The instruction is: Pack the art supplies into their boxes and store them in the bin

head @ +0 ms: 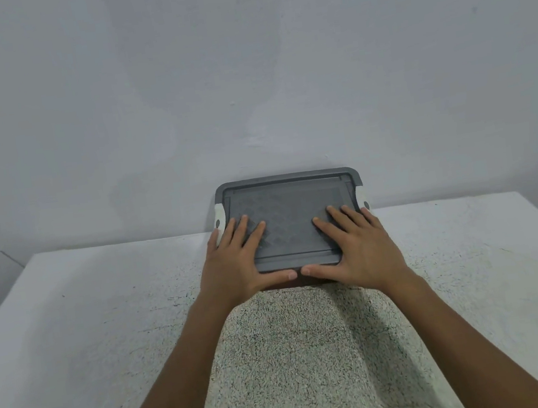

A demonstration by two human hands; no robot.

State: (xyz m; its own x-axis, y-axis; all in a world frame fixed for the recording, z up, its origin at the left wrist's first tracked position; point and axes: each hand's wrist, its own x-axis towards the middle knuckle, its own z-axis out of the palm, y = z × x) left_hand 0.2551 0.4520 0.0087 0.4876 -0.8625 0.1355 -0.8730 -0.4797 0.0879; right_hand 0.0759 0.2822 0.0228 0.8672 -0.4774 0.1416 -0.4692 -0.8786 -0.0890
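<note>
**Step in hand: seating the lid**

The bin (286, 180) stands at the far edge of the tabletop (103, 313), against the wall (241, 69). Its grey lid (291, 216) is on. No art supplies or boxes are in view; whether they lie inside cannot be told.

**State of the grip**

- Left hand (239, 260): flat on the near left part of the lid, fingers straight and spread, thumb along the near rim. It holds nothing.
- Right hand (358, 246): flat on the near right part of the lid, laid the same way. It holds nothing.
- The two thumb tips almost meet at the middle of the near rim.

**Procedure (judged from this position)**

1. Press down evenly with both palms. Uneven pressure is likely to lift the opposite corner.
2. Check that the far rim sits level. From this angle it appears flush, but the seal itself is not visible.
3. Move each hand outward to its white latch: the left latch (219, 218) and the right latch (362, 200). Whether they are engaged cannot be told.
4. Close both latches while keeping some weight on the lid.

**Caution**

The bin is backed by the wall, so a forward push should not shift it. A downward push near the front rim could tip it towards the person.
</note>
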